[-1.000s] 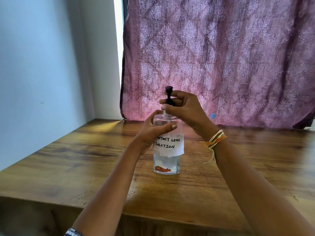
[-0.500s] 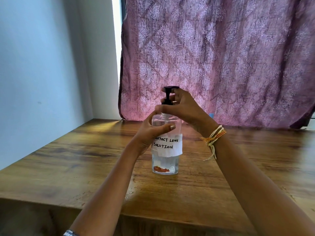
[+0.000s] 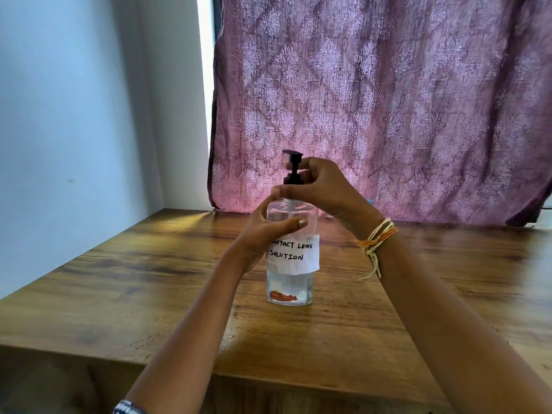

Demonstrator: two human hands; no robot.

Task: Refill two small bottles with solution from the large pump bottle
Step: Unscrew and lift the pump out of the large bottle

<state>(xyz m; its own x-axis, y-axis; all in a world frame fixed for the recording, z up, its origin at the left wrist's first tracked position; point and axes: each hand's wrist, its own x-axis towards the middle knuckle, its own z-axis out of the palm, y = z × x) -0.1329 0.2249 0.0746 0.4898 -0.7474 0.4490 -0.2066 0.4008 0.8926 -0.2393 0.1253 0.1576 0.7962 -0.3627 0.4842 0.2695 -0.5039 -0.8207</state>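
A clear large pump bottle (image 3: 291, 286) stands upright on the wooden table (image 3: 125, 282), with a white paper label reading "CONTACT LENS SOLUTION". My left hand (image 3: 263, 234) grips the bottle's shoulder, thumb across the front. Above it, my right hand (image 3: 322, 189) grips the black pump head (image 3: 292, 167) at its collar, fingers curled round the stem. The nozzle points left. No small bottles are in view.
A purple patterned curtain (image 3: 388, 109) hangs behind the table. A pale wall (image 3: 74, 115) closes the left side. A few wet drops (image 3: 230, 334) lie on the wood near the front edge.
The pump head has turned in my right hand, its nozzle now swung round to the left. My left hand has kept its hold on the bottle.
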